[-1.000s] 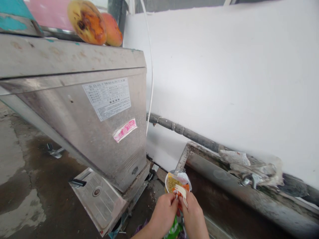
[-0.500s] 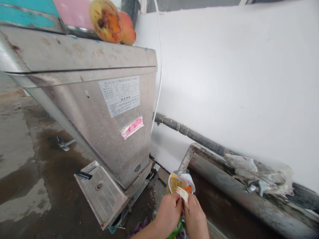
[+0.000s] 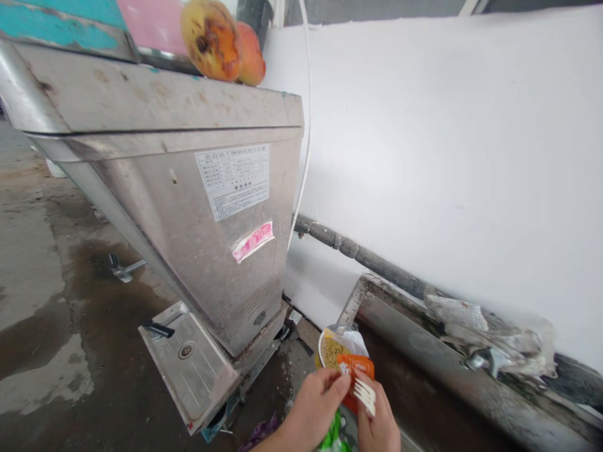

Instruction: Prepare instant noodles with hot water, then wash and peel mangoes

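Observation:
My left hand point(image 3: 311, 405) pinches the left edge of an orange seasoning sachet point(image 3: 357, 363). On the sachet's other side, my right hand point(image 3: 380, 419) is closed on it, with a white plastic fork point(image 3: 364, 395) also held in those fingers, tines showing. Just beyond both hands is a cup of instant noodles point(image 3: 332, 349), its lid point(image 3: 351, 339) peeled back and dry yellow noodles visible inside. What supports the cup is hidden. Green packaging point(image 3: 333, 434) shows beneath the hands.
A steel water boiler point(image 3: 198, 207) stands at left, two mangoes point(image 3: 214, 44) on top and a drip tray point(image 3: 188, 370) below. To the right, a dirty metal trough point(image 3: 424, 364) runs along the white wall, with a tap point(image 3: 485, 360) and crumpled plastic point(image 3: 509, 342) on its edge.
The orange sachet has come up in front of the cup, between both hands. My right hand and the fork have shifted slightly down and right. The view has moved a little.

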Tool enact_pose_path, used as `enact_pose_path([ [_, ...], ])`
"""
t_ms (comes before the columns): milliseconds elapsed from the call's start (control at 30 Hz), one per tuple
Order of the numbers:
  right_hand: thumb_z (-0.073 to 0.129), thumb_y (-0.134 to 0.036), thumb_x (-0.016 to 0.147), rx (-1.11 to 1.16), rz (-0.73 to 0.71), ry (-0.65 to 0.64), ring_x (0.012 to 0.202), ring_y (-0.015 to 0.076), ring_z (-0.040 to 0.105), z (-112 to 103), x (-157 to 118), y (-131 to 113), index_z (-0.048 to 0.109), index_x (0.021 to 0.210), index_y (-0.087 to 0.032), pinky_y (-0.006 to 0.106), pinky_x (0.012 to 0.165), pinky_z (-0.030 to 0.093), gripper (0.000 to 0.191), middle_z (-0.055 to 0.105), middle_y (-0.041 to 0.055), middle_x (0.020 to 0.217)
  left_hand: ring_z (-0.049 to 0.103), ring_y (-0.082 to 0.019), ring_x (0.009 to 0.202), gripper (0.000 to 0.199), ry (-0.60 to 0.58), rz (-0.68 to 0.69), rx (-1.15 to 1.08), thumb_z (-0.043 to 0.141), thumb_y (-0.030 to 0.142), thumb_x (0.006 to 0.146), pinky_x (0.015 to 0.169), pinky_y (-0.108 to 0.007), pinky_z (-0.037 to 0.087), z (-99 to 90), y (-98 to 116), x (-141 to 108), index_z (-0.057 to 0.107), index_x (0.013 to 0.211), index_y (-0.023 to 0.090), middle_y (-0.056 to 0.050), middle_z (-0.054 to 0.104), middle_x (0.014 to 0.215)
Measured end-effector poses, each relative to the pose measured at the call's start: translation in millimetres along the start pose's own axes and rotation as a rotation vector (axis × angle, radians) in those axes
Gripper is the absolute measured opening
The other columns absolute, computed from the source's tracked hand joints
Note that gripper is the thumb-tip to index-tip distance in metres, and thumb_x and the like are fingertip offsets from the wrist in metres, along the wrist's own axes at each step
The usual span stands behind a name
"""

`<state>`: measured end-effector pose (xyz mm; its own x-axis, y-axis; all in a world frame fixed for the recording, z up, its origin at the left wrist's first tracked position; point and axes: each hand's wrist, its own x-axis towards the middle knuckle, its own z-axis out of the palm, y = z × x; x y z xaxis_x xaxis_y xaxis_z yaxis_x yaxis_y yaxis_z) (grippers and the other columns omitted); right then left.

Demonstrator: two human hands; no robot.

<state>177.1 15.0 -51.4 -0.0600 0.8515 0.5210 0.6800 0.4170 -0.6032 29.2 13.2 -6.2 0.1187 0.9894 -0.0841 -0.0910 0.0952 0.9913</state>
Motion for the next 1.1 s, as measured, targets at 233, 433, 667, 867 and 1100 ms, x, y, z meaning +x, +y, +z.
enact_pose_path([
  [233,0.045,-0.032,0.084,0.24,0.107,-0.021,0.076,0.0169,0.062,-4,-4,-10,0.059,0.093,-0.021,0.022,0.069,0.05,0.02,0.065,0.0044,0.085,0.054,-0.015,0.063,0.023,0.105,-0.176,-0.33,0.062,0.029,0.066,0.065,-0.028,0.042,-7.8,4,12,0.061,0.077,0.008,-0.004,0.064,0.068],
  [433,0.051,-0.044,0.08,0.265,0.339,0.057,0.085,0.0223,0.062,-5,-3,-10,0.06,0.094,-0.017,0.027,0.069,0.05,0.032,0.066,0.0089,0.093,0.059,-0.017,0.067,0.03,0.081,-0.236,-0.442,0.068,0.024,0.06,0.069,-0.029,0.044,-6.6,8,8,0.062,0.085,0.008,-0.006,0.067,0.073],
  [667,0.049,-0.042,0.081,0.274,0.347,0.004,0.092,0.023,0.06,-3,-6,-2,0.058,0.098,-0.017,0.028,0.074,0.049,0.032,0.065,0.0091,0.099,0.061,-0.017,0.067,0.029,0.041,-0.263,-0.446,0.069,0.029,0.062,0.069,-0.028,0.045,-3.2,11,5,0.066,0.081,0.007,-0.008,0.07,0.073],
  [867,0.038,-0.035,0.087,0.133,0.21,-0.004,0.103,0.0224,0.051,-24,11,-10,0.046,0.116,-0.019,0.036,0.09,0.04,0.034,0.053,0.01,0.115,0.06,-0.018,0.071,0.02,0.007,-0.083,-0.11,0.059,0.023,0.069,0.068,-0.026,0.044,-12.1,8,7,0.069,0.082,0.012,-0.005,0.071,0.078],
  [1100,0.036,-0.03,0.085,0.011,0.151,-0.2,0.076,0.0214,0.053,-25,38,-29,0.056,0.081,-0.021,0.036,0.07,0.045,0.022,0.054,0.0056,0.079,0.06,-0.017,0.071,0.019,-0.049,0.0,0.14,0.055,0.023,0.072,0.066,-0.023,0.043,-15.6,10,7,0.07,0.082,0.019,0.001,0.07,0.076],
])
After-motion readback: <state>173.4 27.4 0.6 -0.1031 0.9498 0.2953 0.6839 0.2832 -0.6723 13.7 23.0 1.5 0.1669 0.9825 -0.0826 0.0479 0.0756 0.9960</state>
